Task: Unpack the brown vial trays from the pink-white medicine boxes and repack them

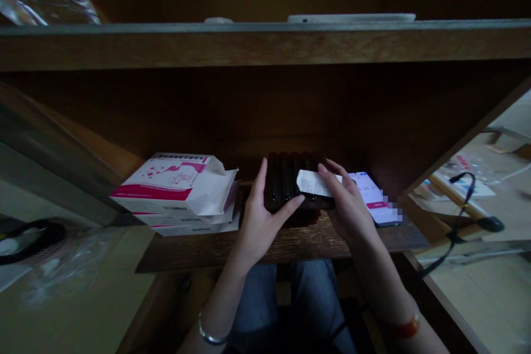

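Several dark, glossy vials (286, 180) stand side by side in a dark block at the middle of the lower shelf. My left hand (259, 215) grips the left end of this row, its thumb laid across the lower front. On the right, my right hand (346, 204) pinches a small folded paper leaflet (313, 183) under its thumb, over the right part of the vials. Its other fingers lie behind the leaflet and along the row's right end, partly hidden. Small print covers the leaflet.
White and pink boxes (174, 180) are stacked at the left, the top one with an open flap. A lit phone (375, 199) lies right of my right hand. The upper shelf's edge (265, 47) runs across above my hands. A black cable (460, 215) hangs at the right.
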The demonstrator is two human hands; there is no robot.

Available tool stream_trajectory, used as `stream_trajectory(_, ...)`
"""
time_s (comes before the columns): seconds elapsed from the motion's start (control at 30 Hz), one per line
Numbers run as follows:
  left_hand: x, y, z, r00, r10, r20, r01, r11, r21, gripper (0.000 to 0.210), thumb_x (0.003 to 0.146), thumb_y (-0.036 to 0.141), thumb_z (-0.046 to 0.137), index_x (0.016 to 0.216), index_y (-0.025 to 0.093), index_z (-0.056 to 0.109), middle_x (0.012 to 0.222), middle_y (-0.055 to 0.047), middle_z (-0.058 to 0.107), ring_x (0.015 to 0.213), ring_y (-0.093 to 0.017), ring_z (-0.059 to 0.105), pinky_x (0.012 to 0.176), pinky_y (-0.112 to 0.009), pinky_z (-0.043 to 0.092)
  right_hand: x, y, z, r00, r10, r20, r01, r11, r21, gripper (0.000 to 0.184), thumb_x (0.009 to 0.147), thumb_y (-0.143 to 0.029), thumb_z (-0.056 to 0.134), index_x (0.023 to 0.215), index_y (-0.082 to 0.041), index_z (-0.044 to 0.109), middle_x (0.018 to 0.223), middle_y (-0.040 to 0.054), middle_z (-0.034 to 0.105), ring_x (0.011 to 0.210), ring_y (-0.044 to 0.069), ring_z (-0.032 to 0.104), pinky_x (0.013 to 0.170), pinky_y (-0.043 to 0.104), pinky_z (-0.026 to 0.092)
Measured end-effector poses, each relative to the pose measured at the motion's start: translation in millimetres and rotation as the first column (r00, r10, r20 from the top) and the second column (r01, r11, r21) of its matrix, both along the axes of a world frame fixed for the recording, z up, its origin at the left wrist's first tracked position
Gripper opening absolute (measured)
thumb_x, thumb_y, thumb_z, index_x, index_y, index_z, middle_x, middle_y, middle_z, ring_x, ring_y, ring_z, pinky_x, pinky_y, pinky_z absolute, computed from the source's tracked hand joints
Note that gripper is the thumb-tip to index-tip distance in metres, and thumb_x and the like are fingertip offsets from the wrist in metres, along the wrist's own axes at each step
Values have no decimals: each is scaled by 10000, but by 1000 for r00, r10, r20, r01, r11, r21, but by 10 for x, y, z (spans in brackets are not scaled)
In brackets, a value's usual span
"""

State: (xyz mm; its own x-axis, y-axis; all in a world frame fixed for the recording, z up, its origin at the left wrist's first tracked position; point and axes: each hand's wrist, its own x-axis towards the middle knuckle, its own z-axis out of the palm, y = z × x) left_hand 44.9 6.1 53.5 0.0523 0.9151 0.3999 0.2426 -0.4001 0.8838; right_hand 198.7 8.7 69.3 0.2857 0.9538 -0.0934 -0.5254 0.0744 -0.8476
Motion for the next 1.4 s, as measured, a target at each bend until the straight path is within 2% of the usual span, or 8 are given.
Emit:
stream_trajectory(0.07, 31, 5, -33, 997, 72, 13, -72, 997, -1, 858, 796, 451, 742, 1522, 250, 332, 1559, -118, 425, 1444, -273, 394, 1203, -479, 303, -31, -1, -48, 998, 0, 61, -2, 1000, 27, 484, 734, -410, 804, 1159, -251, 635, 873, -29, 720, 735, 123, 649, 634, 206, 503)
stream_trajectory(0.17, 45, 15, -77, 989, 143, 35, -144, 990, 9, 810, 787, 465, 746, 1486, 247, 399, 1522, -124, 475, 1410, -282, 443, 1186, -478, 335, -50, 4, -112, 992, -25, 123, 18, 998, 53, 446, 746, -450, 785, 1125, -253, 659, 950, -10, 705, 767, 132, 635, 660, 225, 494)
stream_trajectory(0.43, 46, 29, -164, 966, 252, 52, -251, 968, -14, 775, 769, 497, 754, 1437, 223, 473, 1451, -137, 544, 1345, -300, 503, 1155, -488, 366, -71, 28, -220, 965, -87, 247, 66, 994, 90, 395, 768, -500, 748, 1056, -237, 688, 1027, 16, 683, 884, 161, 608, 745, 261, 476)
stream_trajectory(0.67, 12, 9, -183, 920, 376, -108, -379, 926, -1, 792, 743, 556, 743, 1404, 176, 525, 1314, -162, 612, 1285, -335, 507, 1128, -539, 347, -28, 24, -249, 963, -17, 270, -1, 998, 68, 411, 742, -514, 769, 1029, -233, 683, 957, 7, 676, 812, 155, 603, 707, 265, 469)
stream_trajectory(0.97, 17, 32, -230, 955, 295, 19, -294, 955, -42, 738, 820, 543, 667, 1424, 170, 466, 1438, -157, 530, 1341, -286, 486, 1161, -466, 340, 11, -4, -243, 916, 67, 394, -106, 991, 77, 413, 762, -495, 750, 1054, -222, 647, 981, 24, 701, 873, 172, 631, 754, 278, 498)
stream_trajectory(1.17, -1, 26, -239, 957, 284, 65, -277, 956, -93, 690, 829, 503, 673, 1412, 197, 467, 1466, -131, 524, 1366, -269, 480, 1174, -449, 345, 68, -11, -224, 873, 99, 477, -163, 982, 94, 346, 752, -478, 756, 949, -207, 668, 1149, 57, 688, 1021, 208, 631, 870, 296, 487)
stream_trajectory(1.3, -4, 15, -269, 968, 232, 94, -221, 969, -115, 742, 813, 483, 699, 1452, 225, 421, 1488, -114, 507, 1385, -271, 468, 1188, -449, 331, 228, -16, -223, 807, 118, 579, -215, 971, 102, 272, 787, -467, 732, 852, -207, 687, 1014, 45, 703, 945, 202, 635, 832, 296, 488)
stream_trajectory(1.4, -22, 11, -278, 979, 165, 120, -153, 983, -106, 859, 773, 465, 743, 1497, 222, 351, 1529, -117, 461, 1418, -274, 429, 1201, -431, 316, 399, -9, -220, 757, 119, 642, -250, 961, 117, 243, 791, -450, 731, 786, -209, 702, 972, 48, 718, 966, 220, 647, 877, 329, 486)
